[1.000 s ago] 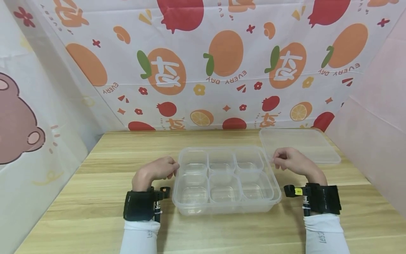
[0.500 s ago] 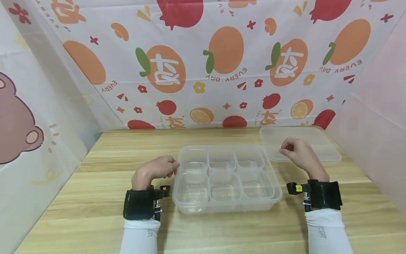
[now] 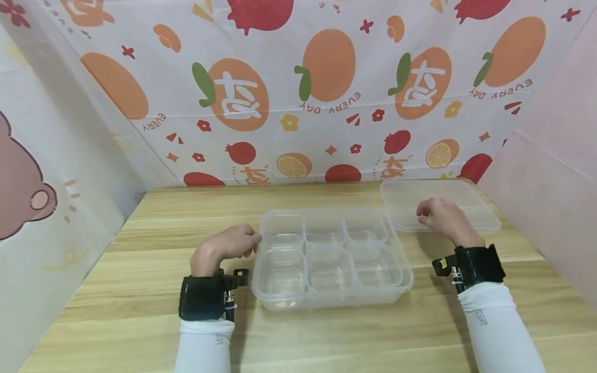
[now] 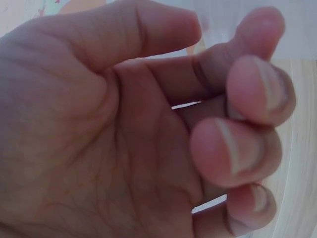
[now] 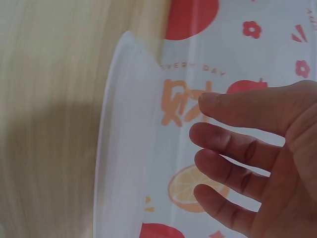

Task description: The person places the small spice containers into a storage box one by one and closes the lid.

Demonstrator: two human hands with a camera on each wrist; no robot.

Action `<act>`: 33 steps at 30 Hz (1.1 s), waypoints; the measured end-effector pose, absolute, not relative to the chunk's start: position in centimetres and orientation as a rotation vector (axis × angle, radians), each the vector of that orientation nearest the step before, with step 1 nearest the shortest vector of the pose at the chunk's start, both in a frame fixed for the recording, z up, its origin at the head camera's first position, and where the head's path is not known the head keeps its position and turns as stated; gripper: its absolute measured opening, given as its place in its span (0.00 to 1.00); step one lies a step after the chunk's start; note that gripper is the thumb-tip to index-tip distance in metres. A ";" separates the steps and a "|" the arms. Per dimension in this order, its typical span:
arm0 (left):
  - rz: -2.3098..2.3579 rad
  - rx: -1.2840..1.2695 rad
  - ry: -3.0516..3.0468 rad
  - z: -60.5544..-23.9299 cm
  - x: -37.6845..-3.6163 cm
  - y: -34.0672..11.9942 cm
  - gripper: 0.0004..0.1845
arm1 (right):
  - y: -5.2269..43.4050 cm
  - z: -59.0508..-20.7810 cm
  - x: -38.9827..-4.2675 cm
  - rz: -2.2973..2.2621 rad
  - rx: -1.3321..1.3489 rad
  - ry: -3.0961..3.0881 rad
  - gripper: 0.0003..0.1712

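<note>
A clear plastic box (image 3: 332, 300) with several square compartments stands on the table, and no contents show in them. At its left rim is my left hand (image 3: 228, 246), its fingers loosely bent. The left wrist view shows the palm of this left hand (image 4: 143, 124), with thumb and index finger apart and nothing in the grasp. My right hand (image 3: 445, 217) hovers over the near part of a translucent flat lid (image 3: 466, 199). In the right wrist view, the right hand (image 5: 247, 158) has relaxed, slightly bent fingers holding nothing, and the lid (image 5: 124, 148) lies beyond the fingertips.
The wooden table (image 3: 140, 300) ends at the back against a white cloth (image 3: 280, 93) printed with fruit. Further cloth hangs at the left and right sides. The lid lies at the back right, close to the box's far right corner.
My right hand has moved from beside the box's right rim, away and to the right, over the lid. My left hand stays by the left rim. The head view has tilted slightly down.
</note>
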State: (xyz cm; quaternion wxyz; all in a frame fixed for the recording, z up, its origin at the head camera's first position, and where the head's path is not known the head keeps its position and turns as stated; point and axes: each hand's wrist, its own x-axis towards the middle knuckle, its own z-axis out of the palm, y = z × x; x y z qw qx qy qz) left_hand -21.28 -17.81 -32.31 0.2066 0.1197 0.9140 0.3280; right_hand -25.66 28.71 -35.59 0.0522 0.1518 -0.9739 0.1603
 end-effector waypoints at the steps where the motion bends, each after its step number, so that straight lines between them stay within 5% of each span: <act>1: 0.913 0.332 2.546 -32.3 -21.3 -17.8 0.17 | 28.8 -35.6 -25.8 0.481 0.464 -2.968 0.04; 26: 0.917 0.307 2.553 -32.3 -20.9 -17.7 0.17 | 29.3 -38.5 -27.4 0.192 0.581 -3.055 0.02; 33: 0.913 0.310 2.556 -32.3 -21.0 -17.8 0.17 | 29.2 -39.0 -27.7 0.106 0.707 -2.944 0.08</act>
